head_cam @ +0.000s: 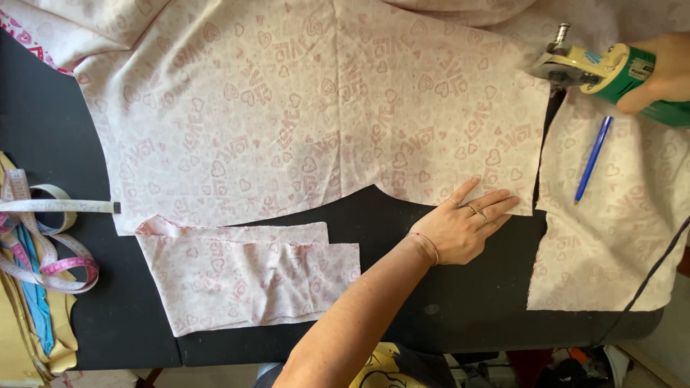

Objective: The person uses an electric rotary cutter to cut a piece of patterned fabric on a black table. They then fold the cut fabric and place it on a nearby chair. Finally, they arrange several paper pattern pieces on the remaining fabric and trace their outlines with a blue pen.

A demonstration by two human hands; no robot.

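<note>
Head view: left hand (pixel 463 226) on fabric (pixel 302 122)

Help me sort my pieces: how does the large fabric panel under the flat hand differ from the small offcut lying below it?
The large fabric panel spreads across the black table, with the left hand flat on its lower right corner; the small offcut lies untouched. The panel's lower edge curves upward; the offcut is a rough, wrinkled rectangle with a stepped top. Both share the pale pink heart print.
</note>
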